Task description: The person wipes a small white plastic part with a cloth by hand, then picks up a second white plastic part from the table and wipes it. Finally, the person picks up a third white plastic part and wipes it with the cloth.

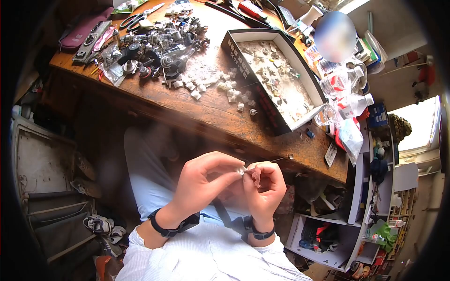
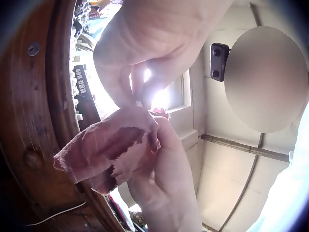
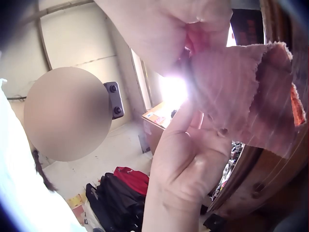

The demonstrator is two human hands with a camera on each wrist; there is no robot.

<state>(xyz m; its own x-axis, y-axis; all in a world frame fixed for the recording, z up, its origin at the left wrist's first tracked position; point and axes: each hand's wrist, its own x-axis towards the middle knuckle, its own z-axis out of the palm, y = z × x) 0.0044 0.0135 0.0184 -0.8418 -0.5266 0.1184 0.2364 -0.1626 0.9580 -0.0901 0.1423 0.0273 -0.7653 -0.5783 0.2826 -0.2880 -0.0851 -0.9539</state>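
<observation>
We hold both hands close to our chest, fingertips meeting. Our left hand (image 1: 201, 180) pinches a small pale part (image 1: 241, 171) between thumb and forefinger, and our right hand (image 1: 265, 187) curls round a frayed pinkish cloth (image 1: 255, 176), which lies just right of the part and touches it (the part's shape is too small to read). Beyond lies the wooden workbench (image 1: 206, 114) with scattered white pieces (image 1: 220, 86), a shallow box (image 1: 274, 77) and cluttered shelves (image 1: 361, 206).
</observation>
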